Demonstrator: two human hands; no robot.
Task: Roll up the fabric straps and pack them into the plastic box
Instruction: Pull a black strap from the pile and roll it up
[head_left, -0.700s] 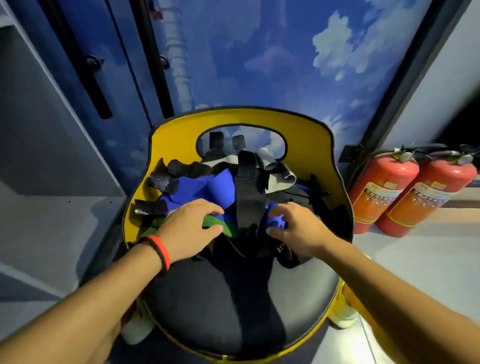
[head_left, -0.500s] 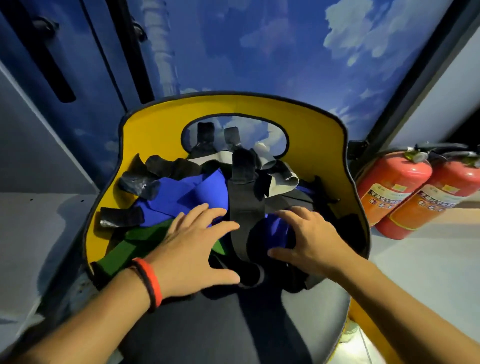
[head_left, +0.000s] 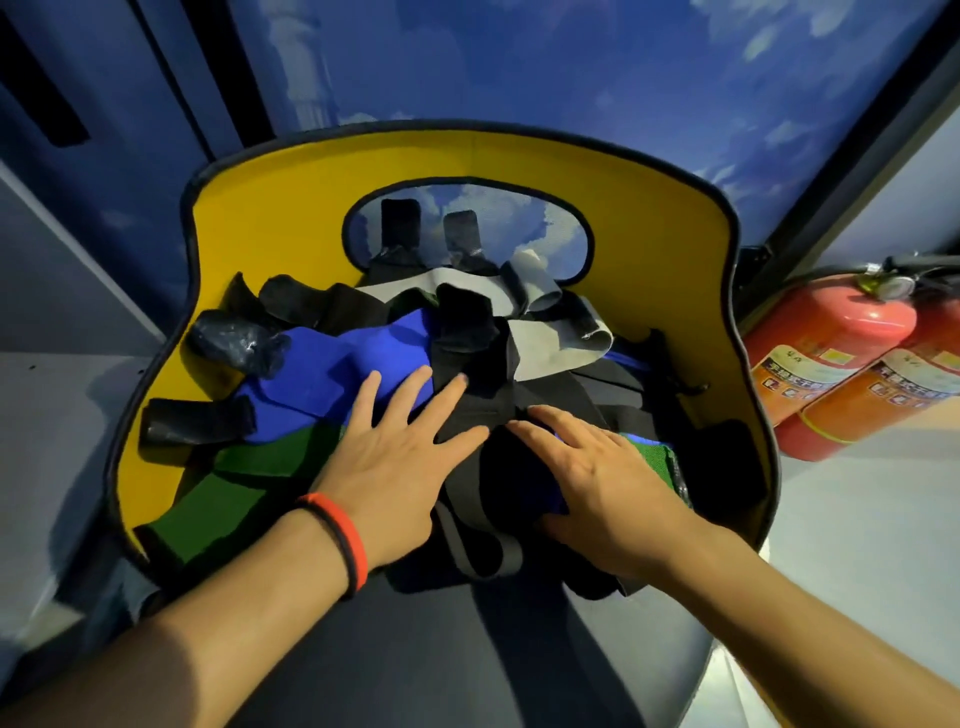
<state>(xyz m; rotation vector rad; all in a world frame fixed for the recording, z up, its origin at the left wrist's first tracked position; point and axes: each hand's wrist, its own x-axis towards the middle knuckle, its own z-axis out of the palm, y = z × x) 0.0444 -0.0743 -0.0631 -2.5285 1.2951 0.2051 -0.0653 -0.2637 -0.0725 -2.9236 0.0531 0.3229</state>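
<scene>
Both hands have uncurled since a moment ago. The left hand (head_left: 395, 467), which had gripped the green strap (head_left: 249, 483), now lies flat with fingers spread over the blue strap (head_left: 363, 374) and the black strap (head_left: 472, 400), holding nothing. The right hand (head_left: 597, 483) is likewise open, palm down on the dark cloth, fingertips near the left's. Around them the fabric straps (head_left: 550, 338) lie tangled and unrolled on the seat of the yellow-backed chair (head_left: 291, 218). No plastic box shows — by my judgement the task has barely begun, with every strap left to roll and pack.
</scene>
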